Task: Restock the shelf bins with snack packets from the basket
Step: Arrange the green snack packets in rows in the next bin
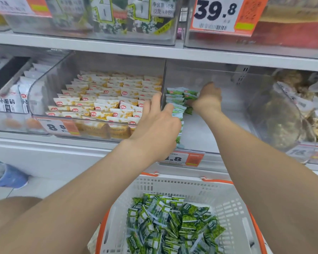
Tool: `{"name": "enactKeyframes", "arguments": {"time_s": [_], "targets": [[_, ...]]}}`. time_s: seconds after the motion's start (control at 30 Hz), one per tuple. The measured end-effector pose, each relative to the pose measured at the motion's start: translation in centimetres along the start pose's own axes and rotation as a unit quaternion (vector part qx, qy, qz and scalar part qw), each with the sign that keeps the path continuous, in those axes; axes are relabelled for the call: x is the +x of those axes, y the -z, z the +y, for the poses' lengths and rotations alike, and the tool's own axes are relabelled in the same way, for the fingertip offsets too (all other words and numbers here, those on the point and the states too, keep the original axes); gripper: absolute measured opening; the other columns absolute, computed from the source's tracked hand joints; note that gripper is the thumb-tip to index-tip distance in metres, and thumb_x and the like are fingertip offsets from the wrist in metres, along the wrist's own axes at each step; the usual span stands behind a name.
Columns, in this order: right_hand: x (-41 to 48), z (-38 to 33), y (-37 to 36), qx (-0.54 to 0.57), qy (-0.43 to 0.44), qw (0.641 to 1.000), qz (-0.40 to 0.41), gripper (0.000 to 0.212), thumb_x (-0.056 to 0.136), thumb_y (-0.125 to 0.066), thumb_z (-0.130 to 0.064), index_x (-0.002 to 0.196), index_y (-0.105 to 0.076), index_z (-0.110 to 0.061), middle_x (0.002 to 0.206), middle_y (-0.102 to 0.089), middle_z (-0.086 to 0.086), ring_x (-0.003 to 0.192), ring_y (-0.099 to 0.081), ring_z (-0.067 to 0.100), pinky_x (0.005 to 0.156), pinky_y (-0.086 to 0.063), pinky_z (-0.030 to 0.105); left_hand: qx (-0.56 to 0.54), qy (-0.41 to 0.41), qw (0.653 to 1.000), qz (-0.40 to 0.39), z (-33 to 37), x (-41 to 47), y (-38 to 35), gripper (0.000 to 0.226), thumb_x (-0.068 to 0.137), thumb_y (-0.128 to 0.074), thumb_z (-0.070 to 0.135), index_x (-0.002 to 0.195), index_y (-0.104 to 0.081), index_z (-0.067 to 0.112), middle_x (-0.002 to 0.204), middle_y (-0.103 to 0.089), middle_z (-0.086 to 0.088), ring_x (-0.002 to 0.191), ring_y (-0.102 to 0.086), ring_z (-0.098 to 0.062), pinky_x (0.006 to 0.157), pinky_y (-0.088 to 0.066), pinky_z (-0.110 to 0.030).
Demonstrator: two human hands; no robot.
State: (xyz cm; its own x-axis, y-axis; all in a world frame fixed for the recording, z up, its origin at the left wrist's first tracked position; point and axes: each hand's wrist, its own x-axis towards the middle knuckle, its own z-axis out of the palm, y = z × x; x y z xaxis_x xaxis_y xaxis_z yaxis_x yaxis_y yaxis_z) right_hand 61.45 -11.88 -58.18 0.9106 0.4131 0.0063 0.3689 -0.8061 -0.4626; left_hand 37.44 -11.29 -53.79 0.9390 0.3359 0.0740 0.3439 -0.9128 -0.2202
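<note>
I have both hands inside the clear plastic shelf bin point(218, 129), at the row of small green-and-white snack packets point(175, 99). It stands on edge against the bin's left wall, just across the transparent divider point(163, 79) from the yellow-and-white packets point(106, 101). The row's long axis runs from the front lip towards the back, and the bin's bare floor lies to its right — the next move turns on that. My left hand point(158, 120) is at the near end, fingers fairly straight, pressing on the packets and gripping nothing I can see. My right hand point(208, 98) is deeper in on the row's right flank, thumb touching a packet; its fingers are hidden, so I cannot tell whether it pinches anything. The remaining stock — a loose heap of green packets point(173, 226) — lies in the white slotted plastic basket with orange trim point(191, 182) below, between my forearms; the left hand looks the nearer to it
</note>
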Motion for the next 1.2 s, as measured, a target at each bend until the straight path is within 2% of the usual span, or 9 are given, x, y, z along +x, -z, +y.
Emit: {"name": "enactKeyframes", "arguments": {"time_s": [0.13, 0.27, 0.47, 0.6, 0.7, 0.8, 0.9, 1.07, 1.2], "targets": [[-0.6, -0.2, -0.4, -0.053, 0.044, 0.997, -0.026, 0.036, 0.088, -0.076, -0.048, 0.095, -0.067, -0.013, 0.095, -0.068, 0.008, 0.089, -0.064, 0.027, 0.057, -0.041, 0.024, -0.004, -0.01, 1.0, 0.0, 0.1, -0.1, 0.1, 0.026, 0.084, -0.055, 0.009, 0.107, -0.069, 0.014, 0.144, -0.045, -0.014, 0.146, -0.015, -0.049, 0.113, -0.023, -0.056], [-2.9, 1.1, 1.1, -0.038, 0.123, 0.986, -0.102, 0.032, 0.097, -0.054, -0.014, 0.122, -0.071, -0.006, 0.127, -0.064, 0.014, 0.121, -0.057, 0.035, 0.101, -0.051, 0.035, -0.029, -0.003, 0.999, 0.042, 0.0, -0.8, -0.1, 0.032, 0.086, -0.059, 0.015, 0.117, -0.068, 0.014, 0.141, -0.05, -0.016, 0.147, -0.022, -0.049, 0.115, -0.023, -0.057], [-9.7, 3.4, 5.9, -0.009, 0.258, 0.966, 0.021, 0.047, 0.087, -0.041, -0.003, 0.123, -0.068, -0.014, 0.118, -0.071, 0.013, 0.115, -0.062, 0.036, 0.094, -0.053, 0.043, -0.078, -0.004, 0.973, 0.218, 2.0, -4.2, 1.3, 0.011, 0.084, -0.065, 0.025, 0.087, -0.057, 0.018, 0.083, -0.059, -0.005, 0.083, -0.056, -0.034, 0.066, -0.035, -0.039], [-18.0, 4.9, 8.1, 0.022, 0.364, 0.926, 0.099, 0.033, 0.08, -0.042, -0.014, 0.098, -0.07, -0.016, 0.093, -0.07, 0.004, 0.09, -0.065, 0.031, 0.074, -0.054, 0.042, -0.136, 0.014, 0.99, -0.018, 4.4, -6.9, -1.1, 0.021, 0.093, -0.057, 0.045, 0.097, -0.057, 0.025, 0.094, -0.065, 0.0, 0.09, -0.066, -0.031, 0.066, -0.047, -0.036], [-24.2, 7.0, 7.1, -0.077, 0.473, 0.874, 0.077, 0.022, 0.077, -0.051, -0.017, 0.09, -0.068, -0.016, 0.082, -0.063, 0.002, 0.079, -0.062, 0.031, 0.056, -0.05, 0.037, -0.101, -0.032, 0.975, -0.194, 6.5, -7.5, -5.0, 0.024, 0.097, -0.056, 0.04, 0.107, -0.061, 0.019, 0.104, -0.06, -0.006, 0.094, -0.062, -0.031, 0.073, -0.049, -0.037], [-27.7, 10.0, 4.6, -0.213, 0.501, 0.836, -0.07, 0.018, 0.077, -0.065, -0.013, 0.095, -0.066, -0.015, 0.085, -0.063, 0.005, 0.081, -0.062, 0.03, 0.054, -0.04, 0.034, -0.101, -0.05, 0.939, -0.324, 8.6, -8.4, -10.0, 0.008, 0.097, -0.056, 0.02, 0.095, -0.058, 0.013, 0.094, -0.058, -0.004, 0.078, -0.057, -0.025, 0.065, -0.05, -0.037], [-28.9, 12.5, 2.5, -0.306, 0.423, 0.812, -0.263, 0.018, 0.091, -0.053, -0.008, 0.107, -0.059, -0.013, 0.1, -0.061, 0.01, 0.092, -0.06, 0.032, 0.062, -0.039, 0.038, -0.095, -0.052, 0.895, -0.432, 10.2, -9.8, -15.1, 0.003, 0.097, -0.058, 0.009, 0.094, -0.058, 0.01, 0.087, -0.057, -0.003, 0.068, -0.054, -0.02, 0.061, -0.047, -0.032], [-28.6, 14.6, 0.1, -0.342, 0.385, 0.764, -0.388, 0.015, 0.093, -0.048, 0.002, 0.098, -0.053, -0.011, 0.082, -0.048, 0.006, 0.069, -0.051, 0.023, 0.059, -0.047, 0.037, -0.066, -0.046, 0.875, -0.478, 11.7, -13.0, -23.2, 0.037, 0.1, -0.054, -0.001, 0.137, -0.057, 0.005, 0.108, -0.063, -0.009, 0.091, -0.064, -0.026, 0.081, -0.059, -0.037], [-28.2, 14.2, -1.0, -0.365, 0.384, 0.75, -0.396, 0.017, 0.095, -0.05, 0.0, 0.103, -0.057, -0.013, 0.085, -0.048, 0.004, 0.066, -0.05, 0.02, 0.06, -0.046, 0.036, -0.098, 0.007, 0.895, -0.435, 12.6, -14.5, -27.1, 0.072, 0.098, -0.056, -0.007, 0.16, -0.027, 0.015, 0.15, -0.038, -0.019, 0.118, -0.059, -0.033, 0.077, -0.047, -0.037]]}}
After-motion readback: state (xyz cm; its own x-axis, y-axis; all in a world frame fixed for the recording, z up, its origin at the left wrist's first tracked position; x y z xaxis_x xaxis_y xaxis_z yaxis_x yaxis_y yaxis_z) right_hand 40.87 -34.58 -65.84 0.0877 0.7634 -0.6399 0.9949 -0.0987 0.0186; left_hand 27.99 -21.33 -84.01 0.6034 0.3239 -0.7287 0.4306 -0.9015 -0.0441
